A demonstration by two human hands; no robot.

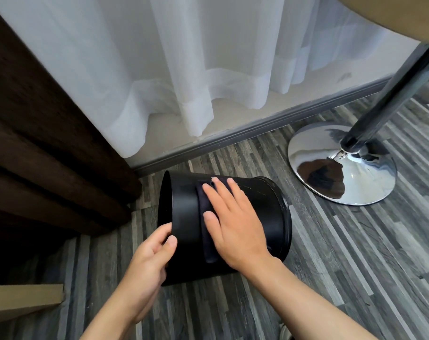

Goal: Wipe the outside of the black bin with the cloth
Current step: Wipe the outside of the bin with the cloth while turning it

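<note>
Black plastic fills the centre of the frame: the bin [252, 217] lies tipped on its side on the grey striped wood-effect floor [355, 253], open mouth facing left, base toward the chrome pedestal base [341, 165] of a table. The left hand [149, 261] pinches the bin's rim, thumb outside and fingers curled over the edge. The right hand [233, 224] lies flat with fingers spread, pressing a dark cloth [206, 231] against the bin's curved outer wall. Sheer white curtains [184, 69] hang behind, with a brown drape [49, 143] at left.
</note>
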